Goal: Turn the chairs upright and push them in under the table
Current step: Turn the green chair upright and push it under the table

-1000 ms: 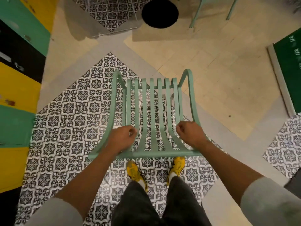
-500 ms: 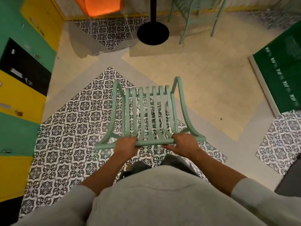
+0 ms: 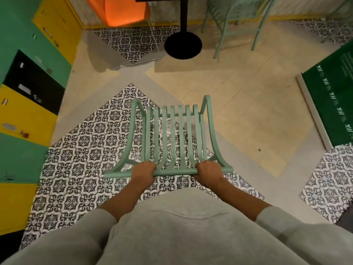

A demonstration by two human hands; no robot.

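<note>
A mint-green slatted metal chair stands in front of me on the patterned floor, seen from above and behind its backrest. My left hand grips the backrest's top rail left of centre. My right hand grips the same rail right of centre. The chair's legs are hidden under the seat. The table shows only as a black pedestal post and round base at the top, with a sliver of its top edge.
An orange chair stands left of the table base and another mint-green chair to its right. Green, yellow and black lockers line the left side. A dark green panel leans at the right.
My view has lifted toward the table, bringing the orange chair and table post into sight. Both hands shifted from the slats onto the top rail, and the chair sits farther from me.
</note>
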